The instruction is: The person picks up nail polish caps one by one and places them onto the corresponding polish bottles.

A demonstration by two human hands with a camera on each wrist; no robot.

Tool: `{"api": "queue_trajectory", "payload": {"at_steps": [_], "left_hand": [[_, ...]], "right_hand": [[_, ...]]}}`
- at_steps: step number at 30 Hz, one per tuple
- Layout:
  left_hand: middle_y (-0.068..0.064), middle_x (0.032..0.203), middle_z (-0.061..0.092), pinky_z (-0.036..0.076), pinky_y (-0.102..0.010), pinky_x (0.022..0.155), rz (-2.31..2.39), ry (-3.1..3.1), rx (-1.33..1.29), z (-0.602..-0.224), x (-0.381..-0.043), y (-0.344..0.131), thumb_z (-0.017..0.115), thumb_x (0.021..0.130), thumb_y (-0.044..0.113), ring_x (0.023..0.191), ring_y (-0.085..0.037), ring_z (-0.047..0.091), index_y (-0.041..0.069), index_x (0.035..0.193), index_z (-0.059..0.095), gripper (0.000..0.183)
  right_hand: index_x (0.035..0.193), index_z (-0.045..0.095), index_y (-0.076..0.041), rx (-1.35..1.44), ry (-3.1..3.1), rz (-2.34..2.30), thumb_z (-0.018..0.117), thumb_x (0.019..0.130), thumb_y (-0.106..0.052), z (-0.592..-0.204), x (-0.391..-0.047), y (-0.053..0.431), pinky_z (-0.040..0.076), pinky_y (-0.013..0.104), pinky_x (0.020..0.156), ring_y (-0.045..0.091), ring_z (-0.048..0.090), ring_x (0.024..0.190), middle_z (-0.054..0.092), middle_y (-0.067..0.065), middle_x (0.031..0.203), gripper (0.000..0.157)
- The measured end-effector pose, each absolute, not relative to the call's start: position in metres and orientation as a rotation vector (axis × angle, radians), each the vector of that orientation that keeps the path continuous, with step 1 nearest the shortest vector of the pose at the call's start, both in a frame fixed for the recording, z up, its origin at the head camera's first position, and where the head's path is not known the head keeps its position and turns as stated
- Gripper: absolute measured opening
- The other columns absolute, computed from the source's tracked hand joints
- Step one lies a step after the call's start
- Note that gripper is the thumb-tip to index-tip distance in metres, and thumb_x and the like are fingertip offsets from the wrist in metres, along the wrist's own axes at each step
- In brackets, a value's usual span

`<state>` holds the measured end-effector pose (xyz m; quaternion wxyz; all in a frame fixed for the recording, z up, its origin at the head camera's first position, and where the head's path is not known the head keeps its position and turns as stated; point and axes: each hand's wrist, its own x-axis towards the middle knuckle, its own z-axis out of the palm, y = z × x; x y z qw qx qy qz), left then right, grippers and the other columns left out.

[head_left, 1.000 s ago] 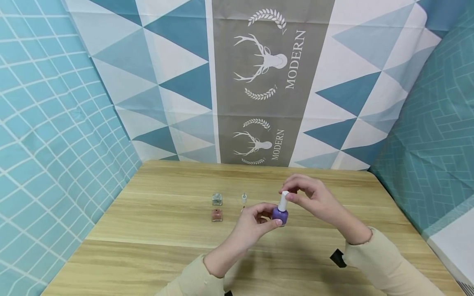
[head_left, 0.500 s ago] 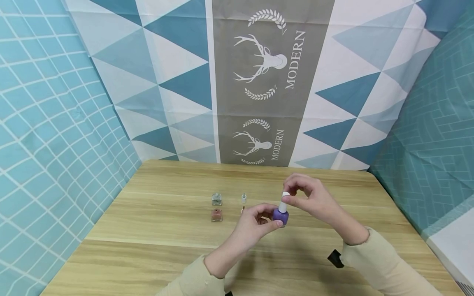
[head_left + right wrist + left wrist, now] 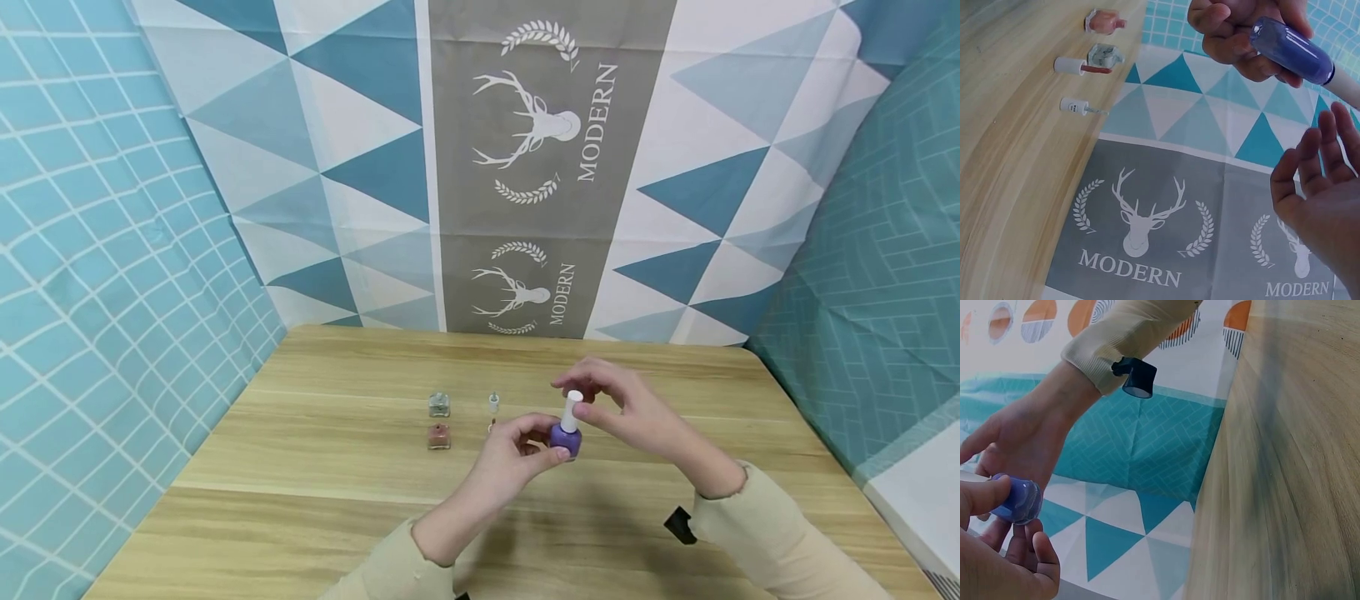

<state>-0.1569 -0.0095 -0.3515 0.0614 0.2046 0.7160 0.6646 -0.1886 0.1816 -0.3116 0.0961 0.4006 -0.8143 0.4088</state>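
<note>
A purple nail polish bottle with a white cap is held upright just above the wooden table. My left hand grips its round body between thumb and fingers; the same bottle shows in the left wrist view. My right hand is at the cap, thumb against its right side and forefinger reaching behind its top. The right wrist view has the bottle from below, with the other fingers spread loosely beside the cap.
To the left on the table stand a clear square bottle and a pinkish one, both uncapped. Two white brush caps lie near them, one partly behind my left hand. Patterned cloth walls surround the table.
My right hand has shifted its hold on the cap: the forefinger now stretches out to the left behind it. The left hand and the bottle have stayed almost where they were.
</note>
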Motion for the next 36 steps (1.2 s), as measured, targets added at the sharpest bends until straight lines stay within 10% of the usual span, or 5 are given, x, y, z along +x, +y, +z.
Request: {"api": "queue_trajectory", "payload": {"at_steps": [13, 36], "left_hand": [[-0.011, 0.094, 0.063, 0.046, -0.022, 0.070, 1.985, 2.182, 0.605, -0.341, -0.150, -0.014, 0.066, 0.079, 0.008, 0.087, -0.018, 0.055, 0.003, 0.103, 0.063, 0.025], [-0.009, 0.091, 0.063, 0.046, -0.022, 0.066, 2.040, 2.184, 0.623, -0.356, -0.160, -0.012, 0.070, 0.075, 0.010, 0.080, -0.013, 0.054, 0.005, 0.100, 0.064, 0.026]], "right_hand": [[0.108, 0.060, -0.014, 1.313, -2.327, 1.260, 0.050, 0.085, 0.007, -0.296, -0.175, 0.178, 0.045, 0.027, 0.072, 0.015, 0.053, 0.096, 0.059, 0.002, 0.105, 0.033], [0.090, 0.060, -0.012, 1.178, -2.281, 1.307, 0.061, 0.076, 0.008, -0.296, -0.177, 0.172, 0.044, 0.026, 0.065, 0.011, 0.049, 0.075, 0.057, 0.000, 0.086, 0.023]]}}
